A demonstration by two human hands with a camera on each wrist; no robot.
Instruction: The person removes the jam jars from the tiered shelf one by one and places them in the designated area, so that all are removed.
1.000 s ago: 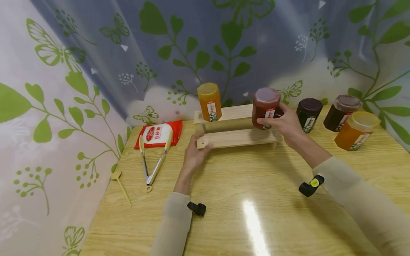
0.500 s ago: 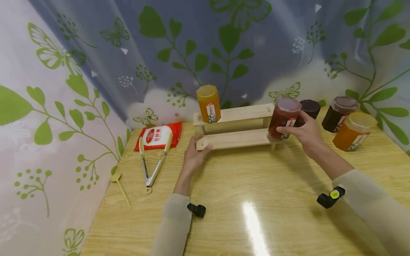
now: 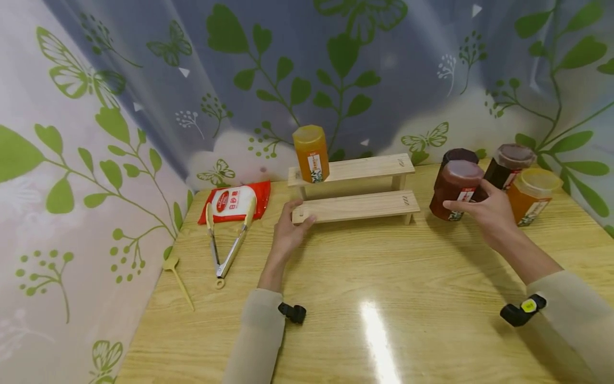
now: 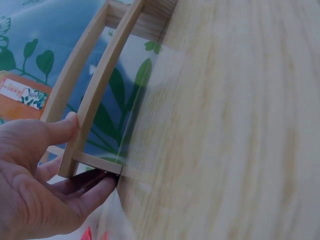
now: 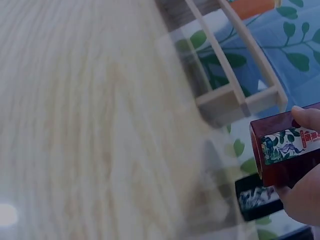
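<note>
My left hand (image 3: pixel 289 232) grips the left end of a two-step wooden rack (image 3: pixel 360 208), its thumb on the lower board. In the left wrist view the fingers (image 4: pixel 95 197) reach round that end by the leg. A jar of orange contents (image 3: pixel 316 154) stands on the left of the upper step. My right hand (image 3: pixel 494 218) holds a dark red jar (image 3: pixel 453 189) upright, to the right of the rack. The right wrist view shows the jar's label (image 5: pixel 287 145) and part of the thumb. The red jar partly hides a dark jar (image 3: pixel 460 154) behind it.
Another dark jar (image 3: pixel 515 156) and a second orange jar (image 3: pixel 534 189) stand at the right, close beside the right hand. At the left lie a red-and-white bag (image 3: pixel 235 202), tongs (image 3: pixel 230 256) with spread arms and a small yellow spoon (image 3: pixel 179 282). A patterned curtain (image 3: pixel 268 69) hangs behind.
The right hand has carried the red jar from over the rack's right end rightward, off the rack, to in front of the dark jar. The left hand has stayed on the rack.
</note>
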